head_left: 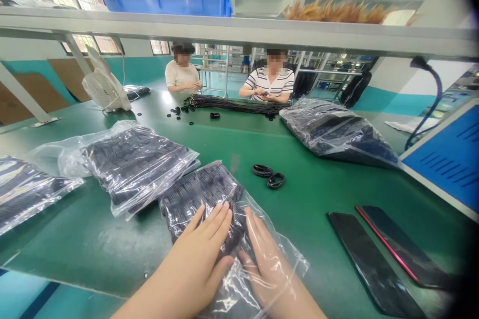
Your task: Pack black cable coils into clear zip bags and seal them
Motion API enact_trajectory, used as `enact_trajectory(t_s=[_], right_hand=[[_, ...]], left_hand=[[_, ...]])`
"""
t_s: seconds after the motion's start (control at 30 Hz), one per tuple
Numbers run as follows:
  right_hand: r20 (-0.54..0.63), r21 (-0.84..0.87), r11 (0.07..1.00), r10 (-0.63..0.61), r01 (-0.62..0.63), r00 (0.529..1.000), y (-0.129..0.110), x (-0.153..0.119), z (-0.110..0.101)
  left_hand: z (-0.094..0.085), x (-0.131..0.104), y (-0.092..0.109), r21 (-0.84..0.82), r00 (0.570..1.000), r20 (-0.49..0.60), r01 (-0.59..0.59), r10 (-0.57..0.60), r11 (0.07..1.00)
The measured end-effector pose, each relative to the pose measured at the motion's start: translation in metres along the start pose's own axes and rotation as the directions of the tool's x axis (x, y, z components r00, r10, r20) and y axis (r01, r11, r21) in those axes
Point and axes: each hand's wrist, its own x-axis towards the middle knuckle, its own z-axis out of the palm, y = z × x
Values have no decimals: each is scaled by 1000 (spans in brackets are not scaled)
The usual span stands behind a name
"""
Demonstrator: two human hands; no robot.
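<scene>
Both hands on one clear bag of black parts at the near table edge, bag running near-right to far-left.

Left hand (204,254) lies flat on top of the clear bag (202,199), fingers straight, gripping nothing; right hand (267,264) is slipped inside the bag's open near-right mouth, flat under the film, not clenched. Black contents sit just beyond both sets of fingertips, toward the far left; left hand is nearer them. Further out: two black rings (269,175) to the right, second bag (130,164) to the left, green table (318,194), two seated people across at the far side.
</scene>
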Motion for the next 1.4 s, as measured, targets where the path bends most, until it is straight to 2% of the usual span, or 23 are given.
enact_trajectory(t_s=[0.03, 0.1, 0.17, 0.23, 0.27, 0.33, 0.47, 0.57, 0.67, 0.83, 1.0, 1.13, 1.2, 1.33, 1.4], right_hand=[[13, -5, 1000, 1, -1, 1000, -3, -1, -4], [49, -18, 999, 51, -50, 998, -10, -3, -11], [84, -22, 993, 116, -114, 990, -15, -3, -16], [113, -21, 988, 152, -151, 982, -19, -4, -18], [121, -24, 987, 160, -159, 980, -20, -4, -18], [96, -43, 984, 175, -171, 980, -21, -4, -15], [-95, -66, 981, 174, -180, 980, -24, -4, 1], [-172, 9, 977, 213, -214, 962, -29, -4, 12], [-172, 95, 963, 266, -253, 948, -32, -3, 15], [-187, 149, 950, 299, -273, 936, -31, 2, 8], [-207, 154, 931, 358, -331, 910, -34, 6, 9], [-318, 142, 955, 294, -262, 901, -32, 3, 21], [-335, 130, 960, 279, -249, 900, -29, 1, 24], [-246, 77, 969, 248, -236, 937, -25, -3, 18], [-204, 58, 976, 215, -208, 955, -26, -6, 12]], left_hand=[[2, 0, 1, 21, 999, -25, 22, -21, 1000], [7, -1, 6, 76, 984, -105, 153, -144, 985], [13, -3, 11, 110, 930, -186, 340, -317, 934], [21, -7, 16, 111, 866, -219, 479, -449, 871], [25, -9, 17, 104, 846, -222, 514, -484, 851], [31, -15, 18, 74, 832, -228, 532, -505, 843], [34, -24, 22, -65, 832, -229, 504, -504, 861], [28, -25, 26, -158, 838, -175, 494, -517, 855], [20, -25, 29, -216, 852, -120, 478, -509, 851], [12, -25, 29, -262, 881, -57, 441, -470, 859], [13, -25, 30, -206, 901, -135, 382, -413, 901], [13, -28, 27, -111, 923, -206, 309, -326, 945], [8, -26, 22, -84, 941, -214, 251, -263, 964], [-12, -5, 9, -141, 978, -97, 170, -184, 975], [-22, 12, 4, -199, 997, -11, 71, -75, 977]])
